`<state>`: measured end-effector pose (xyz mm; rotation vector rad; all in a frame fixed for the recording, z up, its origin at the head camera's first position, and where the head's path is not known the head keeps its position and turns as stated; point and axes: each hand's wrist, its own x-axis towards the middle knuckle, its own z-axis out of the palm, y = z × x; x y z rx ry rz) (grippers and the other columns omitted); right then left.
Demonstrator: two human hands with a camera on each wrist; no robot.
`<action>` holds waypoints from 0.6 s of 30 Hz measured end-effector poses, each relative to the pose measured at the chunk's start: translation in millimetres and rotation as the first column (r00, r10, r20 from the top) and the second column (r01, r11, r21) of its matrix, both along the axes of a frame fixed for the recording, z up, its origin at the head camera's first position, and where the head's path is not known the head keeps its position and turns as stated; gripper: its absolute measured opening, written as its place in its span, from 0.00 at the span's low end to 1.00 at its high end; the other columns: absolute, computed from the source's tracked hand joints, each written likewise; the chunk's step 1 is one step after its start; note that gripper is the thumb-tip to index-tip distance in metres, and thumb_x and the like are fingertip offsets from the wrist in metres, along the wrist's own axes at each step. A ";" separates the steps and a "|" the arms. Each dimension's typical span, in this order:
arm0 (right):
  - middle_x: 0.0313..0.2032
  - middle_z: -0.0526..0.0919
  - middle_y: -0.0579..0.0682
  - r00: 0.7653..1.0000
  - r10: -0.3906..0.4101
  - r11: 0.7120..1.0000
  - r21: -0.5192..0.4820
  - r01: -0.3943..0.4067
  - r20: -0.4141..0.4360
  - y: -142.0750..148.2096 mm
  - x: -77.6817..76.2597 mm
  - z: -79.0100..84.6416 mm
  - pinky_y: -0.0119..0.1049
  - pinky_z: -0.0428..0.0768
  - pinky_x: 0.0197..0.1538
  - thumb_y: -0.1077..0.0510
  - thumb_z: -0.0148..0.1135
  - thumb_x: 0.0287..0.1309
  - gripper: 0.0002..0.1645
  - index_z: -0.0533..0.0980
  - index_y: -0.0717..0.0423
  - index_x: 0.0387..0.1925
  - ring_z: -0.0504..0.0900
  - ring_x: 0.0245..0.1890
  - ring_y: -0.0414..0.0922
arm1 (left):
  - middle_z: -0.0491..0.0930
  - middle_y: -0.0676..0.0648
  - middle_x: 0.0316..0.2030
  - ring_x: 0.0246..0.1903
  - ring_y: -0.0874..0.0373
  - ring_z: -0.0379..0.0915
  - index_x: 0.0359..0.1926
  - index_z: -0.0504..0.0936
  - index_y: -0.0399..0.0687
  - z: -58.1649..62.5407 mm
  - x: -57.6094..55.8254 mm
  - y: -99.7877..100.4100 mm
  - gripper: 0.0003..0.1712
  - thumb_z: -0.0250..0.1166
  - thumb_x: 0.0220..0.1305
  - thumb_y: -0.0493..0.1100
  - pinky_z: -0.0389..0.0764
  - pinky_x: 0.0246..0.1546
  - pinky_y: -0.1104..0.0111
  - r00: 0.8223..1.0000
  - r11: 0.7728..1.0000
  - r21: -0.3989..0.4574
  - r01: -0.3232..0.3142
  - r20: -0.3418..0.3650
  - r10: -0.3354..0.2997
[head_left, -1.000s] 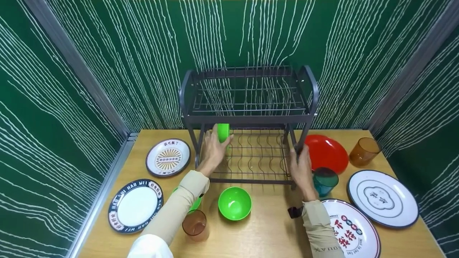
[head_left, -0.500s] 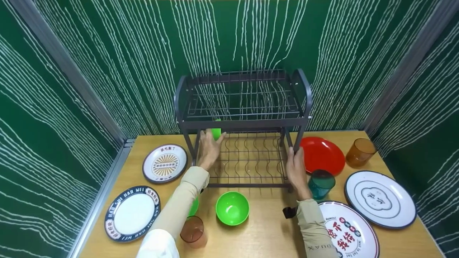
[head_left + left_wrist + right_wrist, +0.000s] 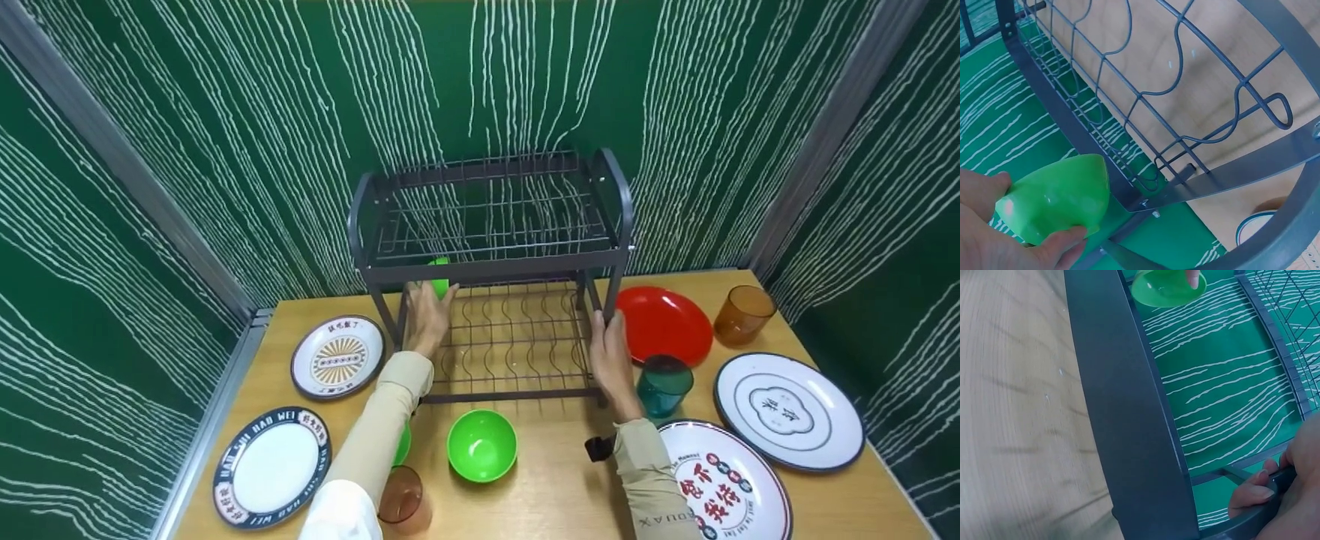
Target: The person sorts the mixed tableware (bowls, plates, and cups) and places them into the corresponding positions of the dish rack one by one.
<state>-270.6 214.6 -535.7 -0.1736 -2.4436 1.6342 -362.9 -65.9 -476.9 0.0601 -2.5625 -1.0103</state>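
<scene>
My left hand [image 3: 429, 319] reaches into the lower tier of a black two-tier dish rack [image 3: 495, 268], at its left end. It grips a green bowl [image 3: 1061, 194], tipped on its side, thumb on one face and fingers round the other in the left wrist view. The rack's upper shelf partly hides this bowl in the head view. My right hand [image 3: 611, 356] holds the rack's right front post, and its fingers [image 3: 1252, 492] curl round the dark frame in the right wrist view. A second green bowl [image 3: 481, 446] stands upright in front of the rack.
Left are two patterned plates, one small [image 3: 337, 356], one dark-rimmed [image 3: 271, 469]. A brown cup [image 3: 405, 499] and another green bowl [image 3: 403, 446] sit by my left sleeve. Right are a red plate [image 3: 667, 322], teal cup [image 3: 664, 386], amber cup [image 3: 744, 315] and two white plates [image 3: 787, 412].
My left hand has carried the green bowl farther left and in under the upper shelf. My right hand keeps its hold on the post. The head view has shifted slightly.
</scene>
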 end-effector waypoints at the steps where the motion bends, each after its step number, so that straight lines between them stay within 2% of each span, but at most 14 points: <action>1: 0.74 0.32 0.55 1.000 0.001 1.000 0.004 -0.001 -0.001 -0.2 0.3 -0.1 0.49 0.36 0.71 0.34 0.30 0.69 0.47 0.32 0.60 0.73 0.34 0.73 0.52 | 0.67 0.33 0.55 0.54 0.39 0.69 0.54 0.75 0.39 -2.0 -0.6 -0.7 0.26 0.64 0.62 0.52 0.73 0.51 0.54 1.000 1.000 -0.001 -0.001 -0.005 0.001; 4: 0.74 0.33 0.55 1.000 -0.002 1.000 0.003 0.002 -0.017 -0.8 0.1 -0.7 0.49 0.36 0.71 0.34 0.30 0.70 0.47 0.33 0.61 0.73 0.35 0.73 0.52 | 0.62 0.32 0.60 0.59 0.38 0.64 0.61 0.71 0.42 -7.4 -2.7 -3.5 0.31 0.64 0.62 0.52 0.71 0.54 0.54 1.000 1.000 -0.013 0.002 -0.014 -0.003; 7: 0.74 0.34 0.55 1.000 -0.014 1.000 0.001 0.014 -0.021 -1.0 -0.4 -0.8 0.49 0.37 0.71 0.34 0.31 0.69 0.47 0.34 0.61 0.73 0.36 0.73 0.52 | 0.63 0.31 0.59 0.58 0.37 0.64 0.63 0.69 0.42 -11.6 -4.5 -5.3 0.32 0.63 0.62 0.52 0.72 0.53 0.54 1.000 0.999 -0.033 0.006 -0.009 -0.006; 10: 0.73 0.37 0.58 0.998 -0.028 1.000 0.004 0.028 -0.060 -1.1 -2.0 -1.5 0.49 0.38 0.71 0.36 0.32 0.71 0.46 0.36 0.63 0.73 0.38 0.73 0.53 | 0.62 0.28 0.59 0.58 0.37 0.65 0.67 0.65 0.42 -13.9 -4.9 -6.7 0.36 0.62 0.63 0.54 0.73 0.52 0.55 0.999 0.999 -0.039 0.012 0.038 -0.011; 15: 0.73 0.43 0.62 0.988 -0.038 0.999 0.020 0.041 -0.147 -1.7 -4.3 -3.6 0.49 0.43 0.71 0.43 0.35 0.73 0.41 0.40 0.67 0.72 0.44 0.72 0.55 | 0.56 0.24 0.63 0.61 0.35 0.61 0.70 0.57 0.39 -15.8 -5.6 -9.2 0.41 0.60 0.64 0.55 0.69 0.58 0.54 0.992 1.000 -0.010 0.026 0.121 -0.025; 18: 0.73 0.41 0.61 0.991 -0.032 0.999 0.016 0.035 -0.126 -1.8 -3.3 -5.3 0.50 0.42 0.71 0.41 0.34 0.73 0.42 0.38 0.66 0.72 0.42 0.72 0.55 | 0.54 0.23 0.64 0.62 0.35 0.59 0.71 0.55 0.38 -18.4 -5.2 -10.9 0.42 0.59 0.65 0.56 0.68 0.59 0.54 0.987 0.999 0.001 0.036 0.158 -0.035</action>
